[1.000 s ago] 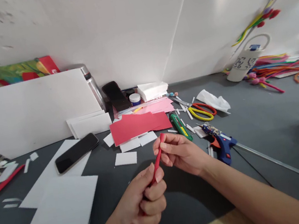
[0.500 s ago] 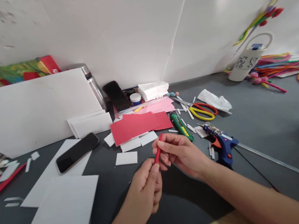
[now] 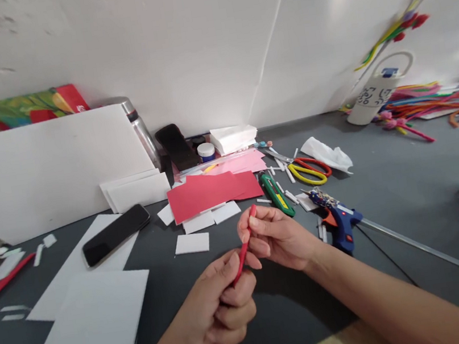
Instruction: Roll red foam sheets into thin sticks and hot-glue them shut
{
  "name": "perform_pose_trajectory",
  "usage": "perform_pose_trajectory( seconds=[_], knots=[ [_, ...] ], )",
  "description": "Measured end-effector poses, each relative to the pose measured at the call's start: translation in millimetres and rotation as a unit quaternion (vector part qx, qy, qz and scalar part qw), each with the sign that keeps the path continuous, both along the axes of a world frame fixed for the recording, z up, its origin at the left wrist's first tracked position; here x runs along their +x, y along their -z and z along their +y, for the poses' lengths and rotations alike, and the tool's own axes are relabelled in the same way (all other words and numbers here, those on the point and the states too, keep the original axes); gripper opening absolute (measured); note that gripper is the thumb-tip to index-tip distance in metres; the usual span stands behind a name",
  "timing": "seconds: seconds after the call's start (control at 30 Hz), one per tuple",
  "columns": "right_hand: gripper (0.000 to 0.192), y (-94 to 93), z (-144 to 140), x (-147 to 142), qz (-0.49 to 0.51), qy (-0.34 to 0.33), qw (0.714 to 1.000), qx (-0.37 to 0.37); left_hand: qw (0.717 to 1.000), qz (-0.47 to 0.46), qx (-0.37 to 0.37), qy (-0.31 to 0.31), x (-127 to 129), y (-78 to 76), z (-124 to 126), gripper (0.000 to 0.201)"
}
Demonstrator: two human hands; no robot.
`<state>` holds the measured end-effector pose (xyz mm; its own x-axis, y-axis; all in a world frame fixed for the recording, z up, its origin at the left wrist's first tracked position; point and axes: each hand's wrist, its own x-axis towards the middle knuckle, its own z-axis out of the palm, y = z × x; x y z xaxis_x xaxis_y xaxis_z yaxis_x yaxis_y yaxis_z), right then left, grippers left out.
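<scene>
Together, left hand [image 3: 222,311] fisted low on red stick [image 3: 246,238], right hand [image 3: 274,237] pinching its tip

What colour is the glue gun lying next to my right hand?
The glue gun is blue with an orange trigger, seen in the head view.

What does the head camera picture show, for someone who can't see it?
Two hands, left hand and right hand, grip a thin red rolled paper stick above a dark table. Behind lie red paper, a phone, scissors and a blue glue gun.
</scene>
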<state>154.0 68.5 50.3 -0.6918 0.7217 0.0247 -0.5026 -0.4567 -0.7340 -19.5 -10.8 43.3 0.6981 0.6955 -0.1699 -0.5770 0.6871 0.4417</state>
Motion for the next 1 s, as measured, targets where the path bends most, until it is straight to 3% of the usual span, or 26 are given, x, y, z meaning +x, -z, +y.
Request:
perform_pose_trajectory(
  seconds=[0.23, 0.5, 0.6, 0.73, 0.9, 1.0],
  knots=[
    [0.019, 0.3, -1, -2, -0.066, 0.007, 0.998, 0.012, 0.999, -0.036, -0.016, -0.004, -2, 1.0, 1, 0.023],
    [0.021, 1.6, -4, -5, -0.149, 0.035, 0.986, 0.059, 0.983, 0.151, 0.004, -0.105, 7, -5.3, 1, 0.027],
    [0.022, 2.1, -4, -5, -0.15, 0.038, 0.986, 0.055, 0.977, 0.168, 0.011, -0.127, 9, -6.4, 1, 0.027],
    [0.024, 0.1, -5, -5, -0.151, 0.047, 0.987, 0.042, 0.988, 0.122, -0.008, -0.095, 5, -1.5, 2, 0.029],
    [0.023, -1.3, -5, -6, -0.143, 0.056, 0.988, 0.026, 0.999, -0.015, -0.039, -0.034, -1, 8.9, 1, 0.026],
    [0.021, 0.1, -4, -6, -0.145, 0.075, 0.986, 0.026, 0.998, -0.009, -0.033, -0.045, 3, 9.4, 1, 0.025]
  ],
)
